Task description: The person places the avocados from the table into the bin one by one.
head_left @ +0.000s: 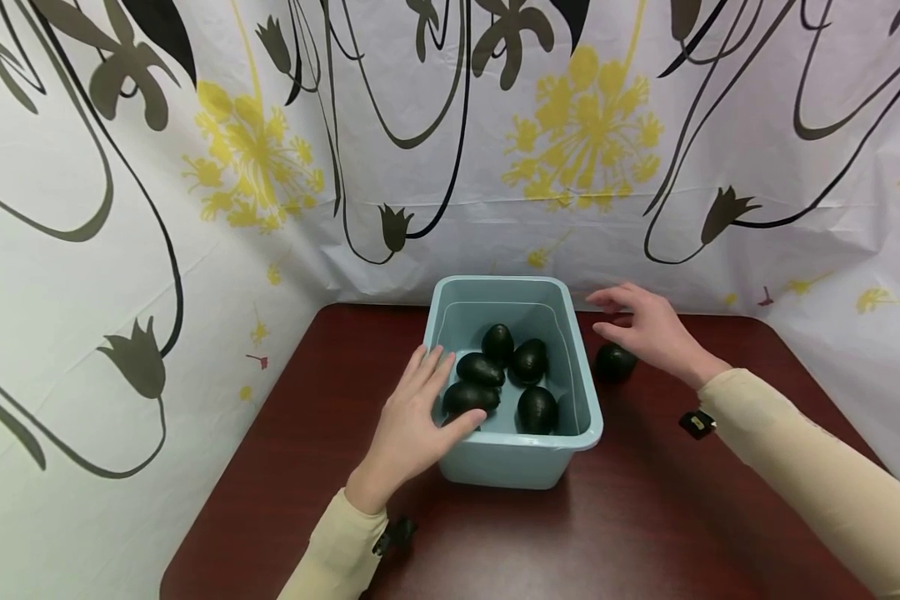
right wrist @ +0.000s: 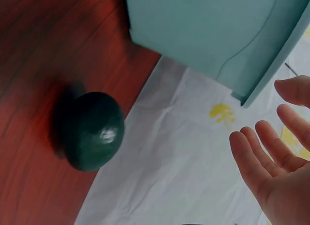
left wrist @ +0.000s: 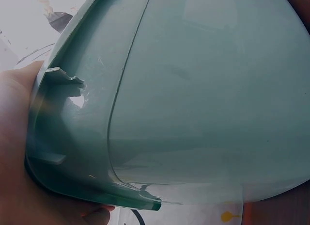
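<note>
A light teal plastic tub [head_left: 498, 464] stands on the table with several dark, glossy avocados [head_left: 537, 411] inside. Over its near left corner lies my left hand [head_left: 408, 425], fingers straight and thumb spread along the rim; part of an avocado is hidden under it. The left wrist view shows this hand [left wrist: 14, 137] against the tub's outer wall [left wrist: 203, 99]. Right of the tub, one more avocado [right wrist: 94, 132] sits on the tabletop. My right hand [head_left: 656, 333] hovers just above and behind it, fingers apart and loosely bent, holding nothing.
The dark red wooden table [head_left: 285, 467] has rounded far corners. Behind it and at the sides hangs a white cloth [head_left: 450, 175] printed with yellow and grey flowers. The tub's far end is close to this cloth.
</note>
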Demonstrator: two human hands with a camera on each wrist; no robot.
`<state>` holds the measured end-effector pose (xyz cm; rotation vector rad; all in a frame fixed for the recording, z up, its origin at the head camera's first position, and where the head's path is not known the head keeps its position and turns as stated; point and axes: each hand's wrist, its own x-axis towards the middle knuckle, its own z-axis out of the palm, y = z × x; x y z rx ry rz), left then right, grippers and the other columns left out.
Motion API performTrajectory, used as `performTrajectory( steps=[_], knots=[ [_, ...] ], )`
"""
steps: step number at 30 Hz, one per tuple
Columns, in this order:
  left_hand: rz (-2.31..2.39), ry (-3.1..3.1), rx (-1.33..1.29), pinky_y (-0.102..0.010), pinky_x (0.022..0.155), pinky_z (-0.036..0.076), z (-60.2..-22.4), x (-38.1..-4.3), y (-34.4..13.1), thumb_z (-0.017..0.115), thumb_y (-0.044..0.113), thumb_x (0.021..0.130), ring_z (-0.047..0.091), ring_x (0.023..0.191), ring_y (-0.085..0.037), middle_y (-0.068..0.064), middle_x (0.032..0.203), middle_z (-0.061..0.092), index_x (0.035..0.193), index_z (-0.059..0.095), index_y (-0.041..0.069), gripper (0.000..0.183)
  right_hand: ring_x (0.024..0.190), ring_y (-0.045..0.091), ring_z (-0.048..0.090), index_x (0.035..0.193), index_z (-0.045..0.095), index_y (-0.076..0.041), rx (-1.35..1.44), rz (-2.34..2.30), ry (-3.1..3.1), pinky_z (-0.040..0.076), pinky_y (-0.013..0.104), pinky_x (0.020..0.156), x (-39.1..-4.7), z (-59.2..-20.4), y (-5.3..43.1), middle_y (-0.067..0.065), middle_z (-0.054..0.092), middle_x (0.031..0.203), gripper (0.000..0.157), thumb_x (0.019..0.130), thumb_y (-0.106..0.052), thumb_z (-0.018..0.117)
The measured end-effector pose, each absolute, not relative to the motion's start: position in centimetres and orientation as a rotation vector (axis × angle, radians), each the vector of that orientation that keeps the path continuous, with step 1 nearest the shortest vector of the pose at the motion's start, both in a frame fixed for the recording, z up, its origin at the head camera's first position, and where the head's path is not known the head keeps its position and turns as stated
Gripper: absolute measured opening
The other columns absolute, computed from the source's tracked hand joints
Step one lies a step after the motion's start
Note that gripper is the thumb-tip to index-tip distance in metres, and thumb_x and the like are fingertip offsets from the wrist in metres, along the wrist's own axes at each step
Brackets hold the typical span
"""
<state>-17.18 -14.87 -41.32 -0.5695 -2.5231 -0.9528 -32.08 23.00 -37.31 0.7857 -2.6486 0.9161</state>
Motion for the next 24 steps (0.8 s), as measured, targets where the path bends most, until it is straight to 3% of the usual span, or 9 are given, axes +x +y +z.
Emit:
performTrajectory(
  steps=[10,20,24],
  knots=[
    [-0.946,-2.53,-0.567,-0.058,0.112,0.031,-41.2,-17.2,-14.9,0.056,0.073,0.088,0.015,0.153,-0.021,0.001,0.162,0.031,0.154,0.045,0.015,0.088,0.109,0.027,0.062,0.132,0.062,-0.019,0.695,0.859,-2.716,0.051,0.05,0.087,-32.8,-38.6,24.3,0.006,0.059,0.128,0.04,0.093,-0.02,0.074],
    [-0.948,-2.529,-0.563,-0.059,0.111,0.033,-41.2,-17.2,-14.9,0.056,0.073,0.088,0.015,0.153,-0.021,0.001,0.162,0.031,0.153,0.045,0.017,0.087,0.1,0.029,0.063,0.13,0.064,-0.012,0.644,0.753,-2.808,0.052,0.049,0.078,-33.4,-40.8,25.8,0.013,0.064,0.116,0.039,0.094,-0.023,0.072],
    [-0.948,-2.526,-0.565,-0.059,0.111,0.032,-41.2,-17.2,-14.9,0.057,0.073,0.088,0.015,0.153,-0.021,0.001,0.162,0.032,0.153,0.046,0.016,0.087,0.09,0.026,0.061,0.127,0.066,-0.008,0.646,0.662,-2.836,0.049,0.046,0.074,-33.8,-41.9,26.0,0.012,0.064,0.102,0.038,0.093,-0.024,0.072]
  ],
)
